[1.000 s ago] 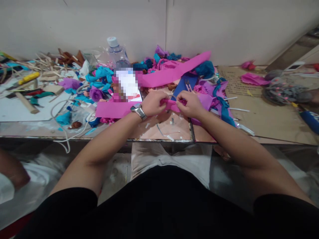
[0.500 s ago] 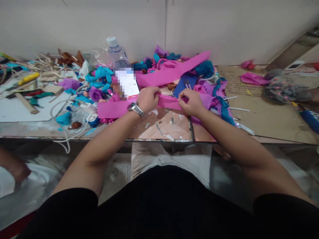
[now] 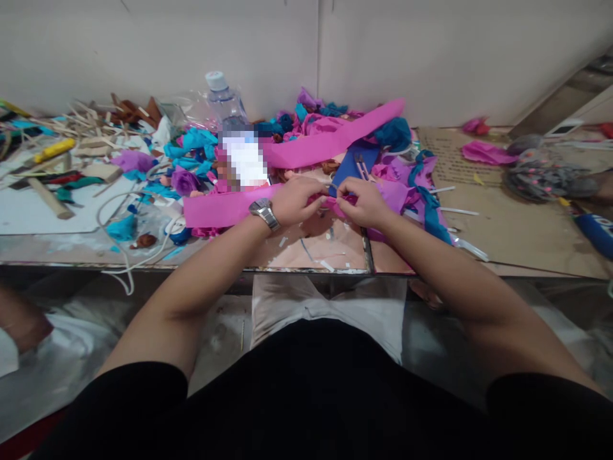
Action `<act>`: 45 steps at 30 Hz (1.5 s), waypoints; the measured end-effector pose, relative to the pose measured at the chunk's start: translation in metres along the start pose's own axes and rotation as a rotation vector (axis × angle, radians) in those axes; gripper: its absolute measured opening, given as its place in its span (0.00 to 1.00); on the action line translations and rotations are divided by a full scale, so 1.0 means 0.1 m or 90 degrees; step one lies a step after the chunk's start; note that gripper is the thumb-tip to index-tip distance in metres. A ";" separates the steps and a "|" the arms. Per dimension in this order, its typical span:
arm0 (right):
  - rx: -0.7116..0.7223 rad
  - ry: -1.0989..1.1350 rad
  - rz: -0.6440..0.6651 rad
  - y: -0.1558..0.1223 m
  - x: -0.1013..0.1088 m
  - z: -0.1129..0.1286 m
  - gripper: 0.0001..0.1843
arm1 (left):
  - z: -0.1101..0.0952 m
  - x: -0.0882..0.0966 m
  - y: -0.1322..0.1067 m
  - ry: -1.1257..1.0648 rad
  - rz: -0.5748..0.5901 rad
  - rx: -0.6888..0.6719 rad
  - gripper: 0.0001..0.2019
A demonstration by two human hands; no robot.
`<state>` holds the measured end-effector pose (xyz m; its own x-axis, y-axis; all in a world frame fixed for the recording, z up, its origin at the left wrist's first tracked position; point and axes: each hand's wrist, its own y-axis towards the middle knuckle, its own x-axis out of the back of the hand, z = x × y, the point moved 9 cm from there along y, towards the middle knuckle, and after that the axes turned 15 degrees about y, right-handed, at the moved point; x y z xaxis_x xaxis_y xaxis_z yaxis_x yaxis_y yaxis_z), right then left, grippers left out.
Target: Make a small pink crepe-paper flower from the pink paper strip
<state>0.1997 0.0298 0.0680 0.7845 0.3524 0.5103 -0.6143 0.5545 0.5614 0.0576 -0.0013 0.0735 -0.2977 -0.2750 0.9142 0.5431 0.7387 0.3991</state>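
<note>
Landmark: one phone (image 3: 251,169) is lying face up among the paper scraps on the bench (image 3: 330,246), its screen partly pixelated.
Hands: two, both yours, are working close together to the right of the phone and slightly nearer you.
Left grip: your left hand (image 3: 299,201) is pinching the held pink strip (image 3: 215,211) between thumb and fingers.
Right grip: your right hand (image 3: 361,201), farther right of the phone, is pinching the same strip with its fingertips.
Pink strips: two long ones are showing; the held one is trailing flat just in front of the phone, while the second pink strip (image 3: 330,137) is stretching rightward and away from it.
Watch: one silver watch (image 3: 265,214) is circling your left wrist, just in front of the phone.
Bottle: one clear bottle (image 3: 227,105), white-capped, is standing just behind the phone.
Yellow handle: one yellow handle (image 3: 55,150) is lying well left of the phone.
Cardboard: one brown sheet of cardboard (image 3: 479,223) is covering the bench well right of the phone.
Crumpled scraps: blue, purple and pink ones are piling up around the phone, too jumbled for counting.
</note>
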 end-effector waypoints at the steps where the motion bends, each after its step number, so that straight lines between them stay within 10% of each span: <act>1: 0.004 0.003 0.004 0.00 -0.01 0.00 0.06 | -0.03 -0.03 0.00 -0.002 0.008 -0.014 0.18; 45: 0.061 -0.092 -0.015 -0.03 -0.01 0.16 0.12 | 0.06 -0.08 -0.02 -0.232 0.055 0.136 0.12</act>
<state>0.1996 0.0160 0.0765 0.7824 0.2249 0.5807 -0.6068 0.4847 0.6299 0.0545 0.0035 0.0649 -0.5375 0.0006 0.8432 0.4152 0.8706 0.2640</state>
